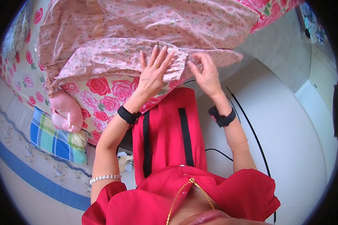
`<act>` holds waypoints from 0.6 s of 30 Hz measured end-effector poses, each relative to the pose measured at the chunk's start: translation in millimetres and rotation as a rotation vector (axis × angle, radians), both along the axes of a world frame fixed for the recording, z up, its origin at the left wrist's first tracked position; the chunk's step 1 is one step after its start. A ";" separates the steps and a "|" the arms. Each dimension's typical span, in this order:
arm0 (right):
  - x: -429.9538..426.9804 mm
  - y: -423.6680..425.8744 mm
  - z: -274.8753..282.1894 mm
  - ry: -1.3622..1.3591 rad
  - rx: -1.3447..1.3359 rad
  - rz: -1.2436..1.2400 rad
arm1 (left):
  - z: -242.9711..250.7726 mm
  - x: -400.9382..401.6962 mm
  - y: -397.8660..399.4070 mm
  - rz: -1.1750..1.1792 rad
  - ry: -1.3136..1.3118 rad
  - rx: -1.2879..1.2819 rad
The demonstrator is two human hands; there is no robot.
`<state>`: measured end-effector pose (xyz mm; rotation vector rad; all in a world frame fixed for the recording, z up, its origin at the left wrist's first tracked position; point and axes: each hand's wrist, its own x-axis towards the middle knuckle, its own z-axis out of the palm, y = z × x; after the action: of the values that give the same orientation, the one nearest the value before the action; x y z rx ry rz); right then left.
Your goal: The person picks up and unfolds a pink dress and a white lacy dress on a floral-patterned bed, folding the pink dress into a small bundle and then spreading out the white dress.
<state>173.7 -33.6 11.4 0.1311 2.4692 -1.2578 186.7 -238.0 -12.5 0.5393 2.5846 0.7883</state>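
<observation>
A pink floral garment [169,22] is spread over a rose-print cover. Across its near side lies one of its sleeves [109,59], with a gathered elastic cuff [179,67] at the right end. My left hand [155,69] rests palm down on the sleeve beside the cuff, fingers spread, a gold ring on one finger. Just right of the cuff is my right hand [205,71], its fingers curled and slightly blurred. Whether its fingertips touch the cloth I cannot tell.
The rose-print cover [101,104] drapes over the surface before me. At the left lie a pink neck pillow [66,111] and a blue-green plaid pillow [56,137]. A black cable [253,129] runs down the right side above the pale floor. Folded fabric [18,33] lies at the upper left.
</observation>
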 end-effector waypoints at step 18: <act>-44.6 56.1 -41.1 0.357 0.391 -0.028 | -18.4 5.0 33.6 0.046 -0.151 -0.156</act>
<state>129.1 22.5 -29.7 0.0423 3.0099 -0.8505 191.8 -204.3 -30.9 0.3605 2.4992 0.6098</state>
